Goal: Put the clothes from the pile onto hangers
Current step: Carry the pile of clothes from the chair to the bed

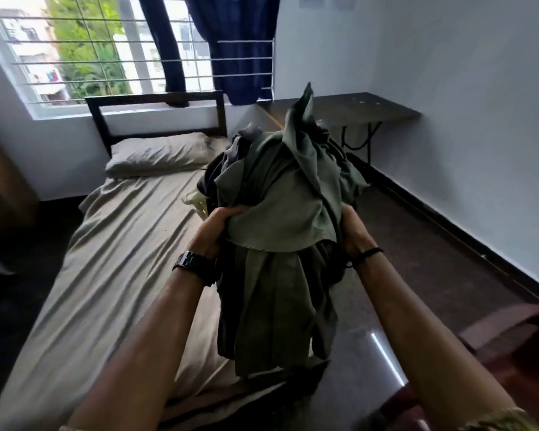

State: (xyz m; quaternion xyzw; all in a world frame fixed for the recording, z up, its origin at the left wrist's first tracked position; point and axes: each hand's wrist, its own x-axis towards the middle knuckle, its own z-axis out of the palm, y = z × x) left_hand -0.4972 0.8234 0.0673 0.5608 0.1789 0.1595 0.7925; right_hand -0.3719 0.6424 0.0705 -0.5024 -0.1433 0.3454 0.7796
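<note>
with left hand (pixel 213 230) and right hand (pixel 353 228) each gripping a side of the clothes bundle (pixel 280 219) held above the bed (pixel 112 244), risk of dangling olive garments slipping to the floor (pixel 417 244).

Legible text: I find none. Two pale paper sheets (pixel 327 0) on the white wall at the top edge are too blurred and cropped for me to read. The black link-strap wristwatch (pixel 196 266) shows me its band only, no dial or brand. No labels show on the green-grey clothes.
</note>
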